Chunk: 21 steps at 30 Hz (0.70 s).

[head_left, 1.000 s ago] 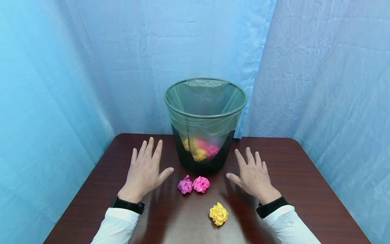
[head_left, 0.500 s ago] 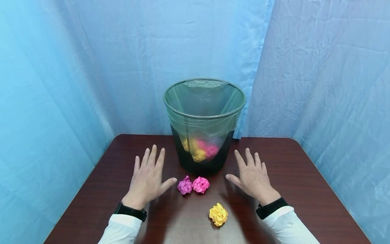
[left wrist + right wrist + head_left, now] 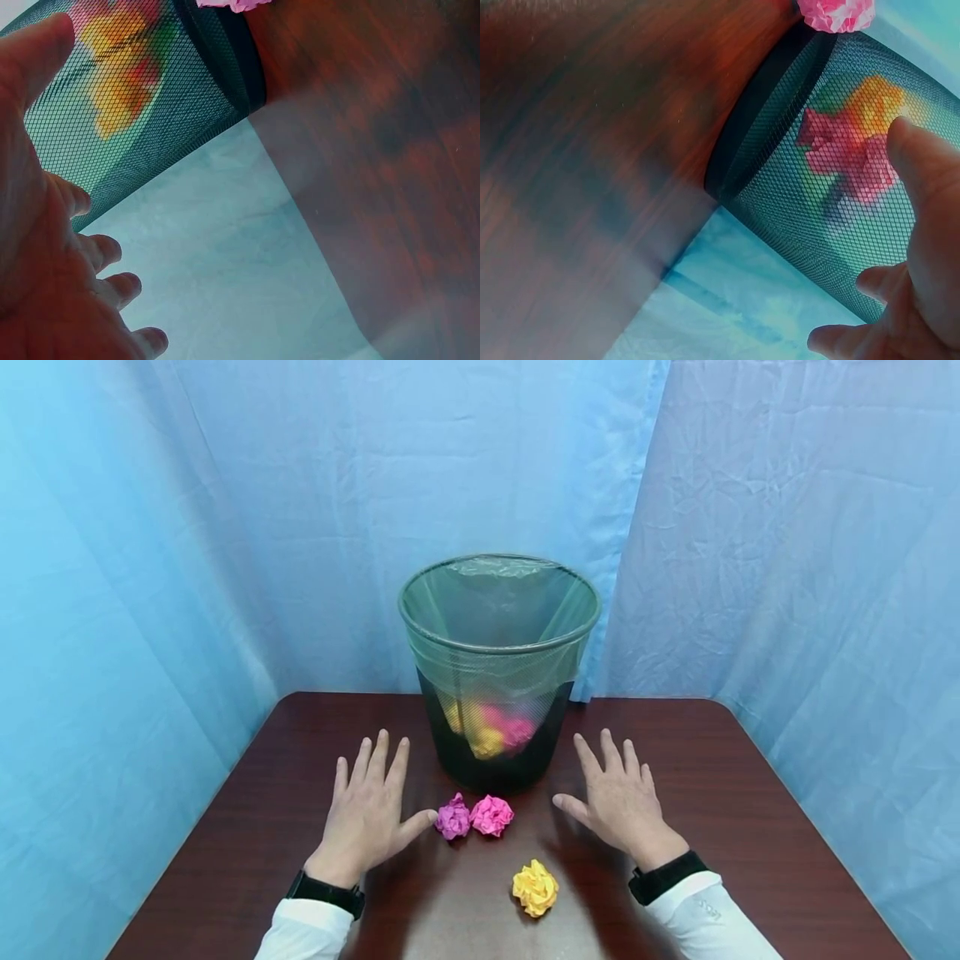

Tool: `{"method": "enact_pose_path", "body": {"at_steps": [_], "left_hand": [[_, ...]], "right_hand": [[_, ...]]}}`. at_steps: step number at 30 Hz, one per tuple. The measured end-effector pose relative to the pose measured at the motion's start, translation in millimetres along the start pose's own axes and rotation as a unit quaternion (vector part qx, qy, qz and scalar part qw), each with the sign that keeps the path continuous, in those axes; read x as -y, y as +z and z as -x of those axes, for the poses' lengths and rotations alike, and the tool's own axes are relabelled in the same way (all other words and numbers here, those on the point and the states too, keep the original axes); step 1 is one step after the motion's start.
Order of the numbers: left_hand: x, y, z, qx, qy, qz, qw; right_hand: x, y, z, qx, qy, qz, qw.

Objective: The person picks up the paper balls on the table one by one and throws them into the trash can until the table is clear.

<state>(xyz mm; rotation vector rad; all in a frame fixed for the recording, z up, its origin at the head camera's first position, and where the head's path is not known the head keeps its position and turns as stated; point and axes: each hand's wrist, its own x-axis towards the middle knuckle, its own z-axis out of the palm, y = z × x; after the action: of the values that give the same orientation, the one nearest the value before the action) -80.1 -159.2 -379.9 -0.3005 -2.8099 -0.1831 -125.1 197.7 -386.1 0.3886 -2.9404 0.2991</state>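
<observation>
My left hand point(image 3: 366, 817) is spread palm down over the table, its thumb tip right at a crumpled purple paper ball point(image 3: 453, 817) in the head view. Beside that ball lies a crumpled pink paper ball point(image 3: 492, 816). To the right, my right hand point(image 3: 622, 802) hovers with fingers spread and holds nothing. Nearer the front, between the forearms, sits a yellow paper ball point(image 3: 536, 888). Behind the balls stands a black mesh wastebasket point(image 3: 487, 777) with a translucent green liner point(image 3: 435, 668). Yellow and pink crumpled paper point(image 3: 851, 154) shows through its mesh in the right wrist view.
The dark wooden table point(image 3: 712, 827) has rounded far corners. Light blue curtains point(image 3: 337, 527) hang behind it and along both sides. Each wrist wears a black band point(image 3: 666, 877) below a white sleeve point(image 3: 712, 922).
My left hand has moved back toward the body and slightly right, bringing its thumb up to the purple paper ball. My right hand has hardly moved. The paper balls and wastebasket stay in place.
</observation>
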Motion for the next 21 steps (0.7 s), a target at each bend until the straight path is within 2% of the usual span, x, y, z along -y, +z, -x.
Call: {"method": "enact_pose_path", "body": {"at_steps": [7, 15, 21], "left_hand": [[-2.9, 4.1, 4.4, -0.009, 0.002, 0.003, 1.0000], [-5.5, 9.7, 7.9, -0.005, 0.001, 0.011, 0.9999], [-6.9, 14.4, 10.5, 0.002, -0.005, 0.013, 0.9999]], "right_hand": [[6.8, 4.7, 4.9, 0.017, 0.003, 0.002, 0.9998], [17.4, 13.9, 14.1, 0.036, -0.004, 0.009, 0.9993], [29.2, 17.5, 22.4, 0.065, -0.018, 0.003, 0.9977]]}}
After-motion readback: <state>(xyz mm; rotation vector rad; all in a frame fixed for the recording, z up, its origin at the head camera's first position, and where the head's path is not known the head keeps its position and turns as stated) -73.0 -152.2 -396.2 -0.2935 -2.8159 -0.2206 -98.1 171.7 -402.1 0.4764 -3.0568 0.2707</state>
